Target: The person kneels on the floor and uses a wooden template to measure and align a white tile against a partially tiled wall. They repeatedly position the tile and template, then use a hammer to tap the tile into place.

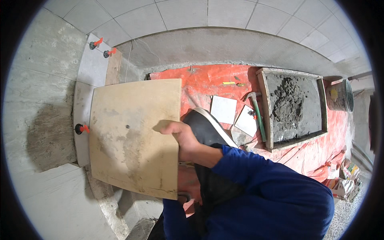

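My right hand (pixel 183 143) grips the right edge of a large beige tile (pixel 127 142) with grey smears, thumb on its face. My left hand is mostly hidden below the tile's lower edge; the blue left sleeve (pixel 174 218) shows there and the fingers cannot be made out. At the left, pale tiles (pixel 91 66) on the wall carry red-handled levelling clips (pixel 84 129), beside the large tile.
A red plastic sheet (pixel 208 78) holds white tile pieces (pixel 223 109), a green-handled hammer (pixel 258 120) and a framed tray (pixel 263 100) of wet mortar. A grey bucket (pixel 339 98) stands right, bags (pixel 342 186) lower right. My shoe (pixel 200 128) is behind the tile.
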Motion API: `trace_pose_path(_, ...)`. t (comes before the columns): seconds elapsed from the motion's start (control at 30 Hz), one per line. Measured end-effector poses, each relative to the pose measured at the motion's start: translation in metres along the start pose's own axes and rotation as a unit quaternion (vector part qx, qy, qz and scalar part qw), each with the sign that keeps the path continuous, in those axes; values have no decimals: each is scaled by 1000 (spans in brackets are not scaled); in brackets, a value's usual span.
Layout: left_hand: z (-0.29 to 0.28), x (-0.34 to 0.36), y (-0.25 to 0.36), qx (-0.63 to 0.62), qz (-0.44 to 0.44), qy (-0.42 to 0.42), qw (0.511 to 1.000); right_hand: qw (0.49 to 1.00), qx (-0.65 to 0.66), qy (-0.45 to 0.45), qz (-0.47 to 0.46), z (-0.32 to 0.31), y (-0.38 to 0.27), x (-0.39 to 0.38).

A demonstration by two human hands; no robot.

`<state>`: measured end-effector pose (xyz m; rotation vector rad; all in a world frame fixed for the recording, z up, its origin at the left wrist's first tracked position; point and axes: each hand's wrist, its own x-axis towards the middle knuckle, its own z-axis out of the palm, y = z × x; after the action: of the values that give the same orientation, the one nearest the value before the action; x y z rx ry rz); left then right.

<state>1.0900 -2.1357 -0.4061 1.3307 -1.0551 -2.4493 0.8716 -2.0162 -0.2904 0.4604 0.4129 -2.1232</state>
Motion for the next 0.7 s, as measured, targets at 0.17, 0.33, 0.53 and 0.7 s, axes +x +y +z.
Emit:
trace_pose_path(0.17, -9, 14, -67, 124, -99, 36, 987, 999, 19, 24, -24, -10, -27, -21)
trace_pose_path(0.33, 0, 38, -97, 187, -128, 40, 973, 994, -24, 75, -76, -27, -56, -43)
trace_pose_path(0.53, 18, 62, -112, 223, -123, 57, 965, 973, -87, 156, -144, -22, -82, -47)
trace_pose_path(0.7, 30, 79, -122, 241, -139, 71, 958, 961, -112, 206, -147, -13, -93, -41)
